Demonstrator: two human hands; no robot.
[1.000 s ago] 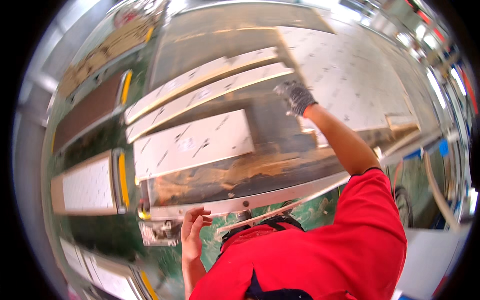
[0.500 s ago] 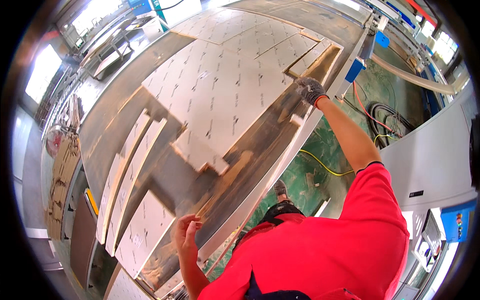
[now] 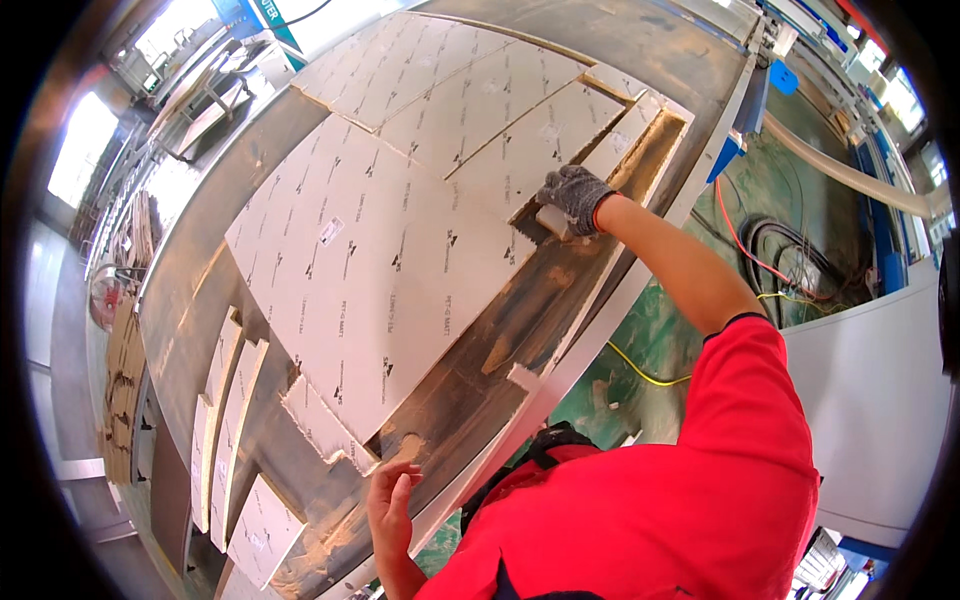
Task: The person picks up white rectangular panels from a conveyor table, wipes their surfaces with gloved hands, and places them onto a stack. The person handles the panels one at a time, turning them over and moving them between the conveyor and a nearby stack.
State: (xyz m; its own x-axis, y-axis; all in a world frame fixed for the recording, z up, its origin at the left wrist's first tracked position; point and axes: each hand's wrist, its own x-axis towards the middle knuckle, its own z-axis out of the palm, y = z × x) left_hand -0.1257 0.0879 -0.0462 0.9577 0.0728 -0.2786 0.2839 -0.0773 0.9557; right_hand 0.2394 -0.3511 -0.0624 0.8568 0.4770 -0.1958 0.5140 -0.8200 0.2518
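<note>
My right hand (image 3: 577, 197), in a grey knit glove, reaches out over the long dusty gap beside the cut panels. Its fingers are closed on a small pale offcut (image 3: 553, 221), mostly covered by the glove. Just left of it lies the large white board (image 3: 390, 260) with a printed film, its corner notch close to my fingertips. My bare left hand (image 3: 392, 500) hovers over the near side of the table, fingers loosely bent and apart, holding nothing. Beyond its fingertips is a small notched board piece (image 3: 325, 425).
Two narrow stepped strips (image 3: 232, 430) and a smaller board (image 3: 263, 535) lie at the left of the dark sawdust-covered table (image 3: 190, 300). A thin white strip (image 3: 580, 335) runs along the near edge. Hoses (image 3: 790, 250) and a yellow cable (image 3: 645, 370) lie on the green floor.
My body and view have shifted forward along the table. My right hand has moved left to the board's notch, where a pale offcut now shows under it. The left hand stays free.
</note>
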